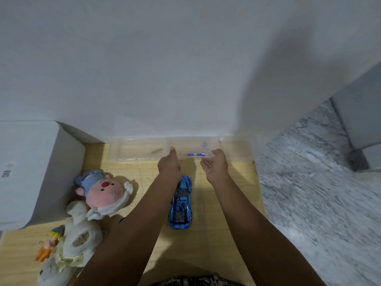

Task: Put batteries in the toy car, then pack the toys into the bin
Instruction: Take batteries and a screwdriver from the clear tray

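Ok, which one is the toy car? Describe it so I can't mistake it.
Start at the light wooden table set against the white wall. The toy car lies near its middle, between the person's two forearms, just short of the clear plastic bin. It is the only shiny metallic-blue thing; the toys at the left are soft plush.

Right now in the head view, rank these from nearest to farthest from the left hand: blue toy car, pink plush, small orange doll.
From the left hand, at the clear bin's near edge:
1. Blue toy car: just below the hand, between the forearms.
2. Pink plush: to the left, mid-table.
3. Small orange doll: far lower left, near the table's front edge.
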